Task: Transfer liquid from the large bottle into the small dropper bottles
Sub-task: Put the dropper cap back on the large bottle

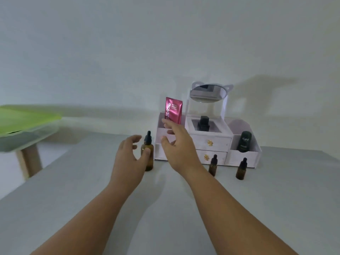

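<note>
Round amber large bottle [147, 159], black dropper cap, stands upright on the smooth grey table [184, 208]. Left hand [127, 155] is loosely cupped, thumb touching it. Right hand [176, 144] is spread wide just beside. Middle dropper bottle [213, 167] and right dropper bottle [241, 171] stand apart by the white organizer [211, 142], with bare tabletop up front.

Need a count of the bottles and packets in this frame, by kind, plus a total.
large amber dropper bottle: 1
small amber dropper bottles: 2
dark bottles in the organizer: 2
pink sachet: 1
Total: 6
</note>
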